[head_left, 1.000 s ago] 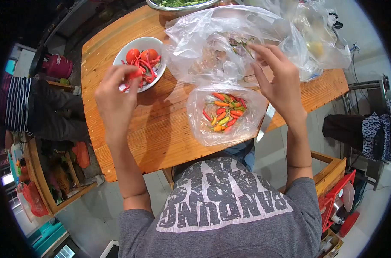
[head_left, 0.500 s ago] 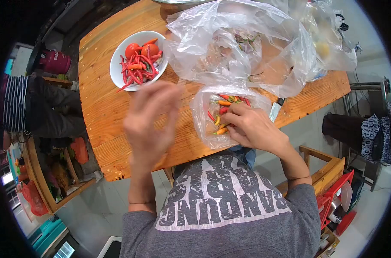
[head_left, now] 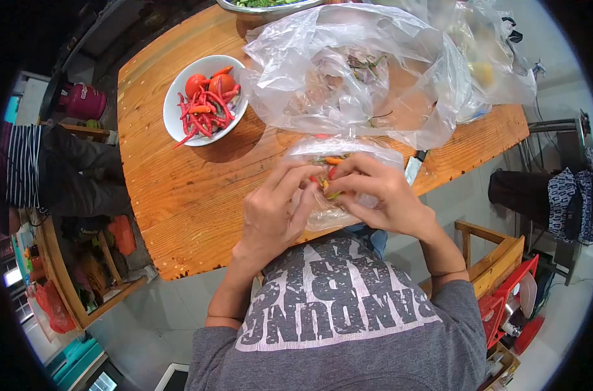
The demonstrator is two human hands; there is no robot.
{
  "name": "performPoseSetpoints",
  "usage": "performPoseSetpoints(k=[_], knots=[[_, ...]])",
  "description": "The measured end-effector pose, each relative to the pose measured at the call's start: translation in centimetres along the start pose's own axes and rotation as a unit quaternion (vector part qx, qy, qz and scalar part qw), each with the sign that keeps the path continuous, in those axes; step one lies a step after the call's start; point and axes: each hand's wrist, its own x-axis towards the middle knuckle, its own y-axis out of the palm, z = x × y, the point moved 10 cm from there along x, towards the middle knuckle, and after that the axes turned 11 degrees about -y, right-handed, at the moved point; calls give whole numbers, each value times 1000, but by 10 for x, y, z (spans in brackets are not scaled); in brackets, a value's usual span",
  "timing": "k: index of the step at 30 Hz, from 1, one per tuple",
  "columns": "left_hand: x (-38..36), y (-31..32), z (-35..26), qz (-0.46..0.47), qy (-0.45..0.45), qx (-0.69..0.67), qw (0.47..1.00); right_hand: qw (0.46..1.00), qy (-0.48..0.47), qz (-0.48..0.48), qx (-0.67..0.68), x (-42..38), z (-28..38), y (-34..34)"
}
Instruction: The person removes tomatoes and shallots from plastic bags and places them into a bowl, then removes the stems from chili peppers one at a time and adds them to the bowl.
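Observation:
A clear plastic bag [head_left: 319,218] of small red, orange and yellow chili peppers [head_left: 333,160] lies at the table's near edge. Both hands meet over its mouth. My left hand [head_left: 270,208] has curled in from the left, its thumb and fingertips closed at a small chili pepper. From the other side, my right hand [head_left: 391,199] pinches a yellowish chili pepper [head_left: 328,189] beside the left fingertips. Fingers partly cover what each one grips. Farther left stands a white bowl [head_left: 173,117] holding two tomatoes and a heap of long red chilies [head_left: 205,112].
Large crumpled plastic bags [head_left: 290,98] spread across the far right of the wooden table [head_left: 186,215]. A knife [head_left: 414,167] lies right of the chili bag. At the far edge sits a metal basin [head_left: 270,9] of cut greens. Another person [head_left: 81,156] stands at the left.
My left hand has come from near the bowl, right and down to the bag, meeting my right hand. The chili bag's mouth is now more folded over. The view has shifted slightly.

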Motion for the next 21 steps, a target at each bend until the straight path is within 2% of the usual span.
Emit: performPoseSetpoints(k=[2,5,8,11,14,17,21], knots=[[2,1,-8,31,-6,-100,995,998,23,-59,21,-4,3,-14],[6,10,-12,71,-20,-167,983,973,104,-118,168,-14,-3,-17],[6,18,1,120,-92,-191,970,984,31,-117,128,-13,4,-22],[9,14,0,86,-82,-185,976,992,-22,-115,37,-9,10,-30],[9,11,-6,61,-70,-177,980,985,47,-144,83,-13,-2,-27],[9,11,-4,35,-67,-177,981,981,52,-160,101,-16,-6,-25],[11,18,-2,74,-76,-177,978,959,76,-175,209,-23,-16,-19]])
